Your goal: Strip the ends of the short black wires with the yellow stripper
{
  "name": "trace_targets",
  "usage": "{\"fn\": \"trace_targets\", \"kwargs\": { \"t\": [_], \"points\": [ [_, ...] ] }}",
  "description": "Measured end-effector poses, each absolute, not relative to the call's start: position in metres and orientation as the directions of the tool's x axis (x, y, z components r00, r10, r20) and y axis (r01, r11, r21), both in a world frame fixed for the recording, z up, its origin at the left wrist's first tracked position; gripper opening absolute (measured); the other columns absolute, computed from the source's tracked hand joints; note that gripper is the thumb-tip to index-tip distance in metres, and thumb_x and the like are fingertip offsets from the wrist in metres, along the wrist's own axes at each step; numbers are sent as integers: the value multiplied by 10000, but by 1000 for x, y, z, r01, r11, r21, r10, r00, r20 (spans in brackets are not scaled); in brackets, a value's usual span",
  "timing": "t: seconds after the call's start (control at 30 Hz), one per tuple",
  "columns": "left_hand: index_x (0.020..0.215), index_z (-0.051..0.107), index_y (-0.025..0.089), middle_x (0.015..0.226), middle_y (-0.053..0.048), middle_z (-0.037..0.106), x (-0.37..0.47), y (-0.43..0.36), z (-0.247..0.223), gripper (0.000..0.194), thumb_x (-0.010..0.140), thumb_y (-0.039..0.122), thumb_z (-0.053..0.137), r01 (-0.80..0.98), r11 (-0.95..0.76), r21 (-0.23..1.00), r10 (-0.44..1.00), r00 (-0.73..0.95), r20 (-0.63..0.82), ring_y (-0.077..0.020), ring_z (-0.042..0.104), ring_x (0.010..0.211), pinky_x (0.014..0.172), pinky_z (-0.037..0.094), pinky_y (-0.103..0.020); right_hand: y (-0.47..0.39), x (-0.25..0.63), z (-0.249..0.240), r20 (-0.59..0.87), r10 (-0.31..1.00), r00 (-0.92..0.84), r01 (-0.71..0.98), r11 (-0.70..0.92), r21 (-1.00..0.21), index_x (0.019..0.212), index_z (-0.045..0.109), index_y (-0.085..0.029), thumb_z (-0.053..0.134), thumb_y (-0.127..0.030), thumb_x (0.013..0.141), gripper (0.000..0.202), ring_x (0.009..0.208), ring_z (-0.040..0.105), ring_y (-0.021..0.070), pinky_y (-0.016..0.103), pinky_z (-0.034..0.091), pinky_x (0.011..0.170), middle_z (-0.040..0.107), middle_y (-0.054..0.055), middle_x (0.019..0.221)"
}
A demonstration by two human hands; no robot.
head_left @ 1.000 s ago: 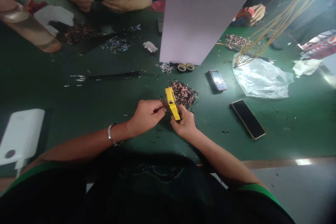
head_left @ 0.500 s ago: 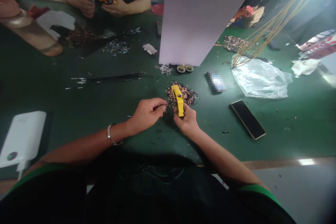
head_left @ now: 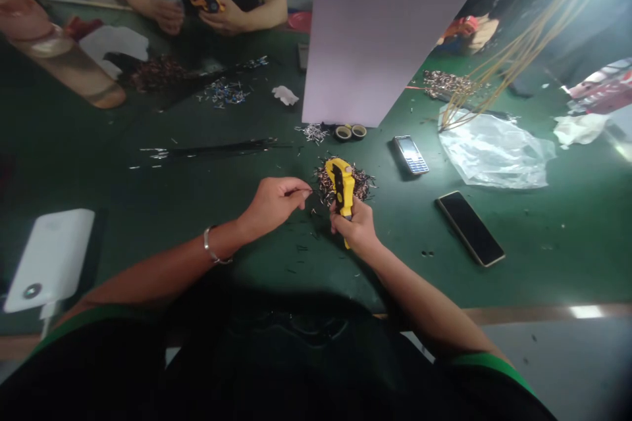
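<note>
My right hand [head_left: 356, 225] is wrapped round the handle of a yellow and black hand tool [head_left: 344, 187], whose head points away from me. Under and behind the tool lies a pile of short copper and black wire pieces [head_left: 364, 181]. To the left, the thumb and forefinger of my left hand [head_left: 277, 205] are pinched on a thin dark wire [head_left: 311, 191], of which only a tiny bit shows. A gap separates the fingertips from the tool. Small silvery bits [head_left: 315, 133] and two tape rolls [head_left: 350, 132] sit beyond the pile.
Long black wires [head_left: 217, 148] lie at left, and a white power bank [head_left: 52, 260] nearer me. On the right are a keypad phone [head_left: 411, 155], a smartphone [head_left: 471, 229] and a plastic bag [head_left: 496, 148]. A pale panel [head_left: 365, 33] stands ahead. Other people's hands hold tools across the table.
The yellow tool has turned in my right hand and now shows its black side. My left fingertips have drawn slightly away from it. The whole view has shifted a little.
</note>
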State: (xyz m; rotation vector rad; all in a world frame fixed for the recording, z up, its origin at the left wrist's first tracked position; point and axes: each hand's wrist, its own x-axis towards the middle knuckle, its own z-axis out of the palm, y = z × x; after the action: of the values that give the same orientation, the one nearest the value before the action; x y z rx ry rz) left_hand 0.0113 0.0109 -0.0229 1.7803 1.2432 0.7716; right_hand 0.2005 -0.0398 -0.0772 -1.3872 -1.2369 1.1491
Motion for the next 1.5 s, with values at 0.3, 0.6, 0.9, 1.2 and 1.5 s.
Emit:
{"fn": "trace_targets", "kwargs": {
  "t": [0.3, 0.6, 0.9, 1.2, 1.5],
  "points": [
    [781, 727, 170, 716, -26, 711, -19, 49, -8, 151, 749, 228, 591, 511, -284, 812, 937, 326, 123, -121, 610, 687, 647, 448, -258, -35, 211, -62, -82, 953, -292, -100, -116, -988, 853, 586, -168, 593, -151, 592, 261, 598, 596, 159, 317, 485, 615, 625, -6, 687],
    [754, 714, 159, 692, -34, 692, -18, 45, -3, 128, 754, 228, 606, 452, -253, 856, 925, 371, 78, -113, 594, 644, 618, 440, -256, -40, 209, -49, -101, 888, -449, -92, -158, -983, 885, 584, -172, 602, -143, 601, 286, 675, 586, 173, 345, 484, 679, 631, 22, 763],
    [736, 705, 167, 684, -26, 697, -18, 43, 0, 116, 749, 209, 598, 396, -212, 893, 895, 445, 16, -113, 596, 641, 622, 453, -251, -42, 207, -43, -93, 860, -502, -79, -153, -985, 886, 597, -158, 600, -147, 627, 259, 678, 592, 177, 339, 473, 665, 636, 31, 749],
    [711, 701, 173, 666, -25, 687, -18, 43, 0, 116, 733, 204, 591, 397, -202, 895, 888, 460, -4, -104, 566, 607, 590, 437, -251, -45, 208, -50, -119, 863, -491, -112, -198, -974, 859, 584, -168, 597, -132, 628, 234, 634, 595, 168, 339, 482, 648, 624, 11, 725],
    [711, 714, 183, 673, -26, 689, -19, 47, -3, 130, 724, 210, 587, 415, -250, 875, 874, 486, 19, -117, 580, 641, 614, 442, -263, -46, 208, -57, -118, 861, -494, -113, -198, -974, 840, 587, -169, 626, -140, 673, 175, 598, 581, 150, 322, 480, 611, 607, 0, 695]
  ]
}}
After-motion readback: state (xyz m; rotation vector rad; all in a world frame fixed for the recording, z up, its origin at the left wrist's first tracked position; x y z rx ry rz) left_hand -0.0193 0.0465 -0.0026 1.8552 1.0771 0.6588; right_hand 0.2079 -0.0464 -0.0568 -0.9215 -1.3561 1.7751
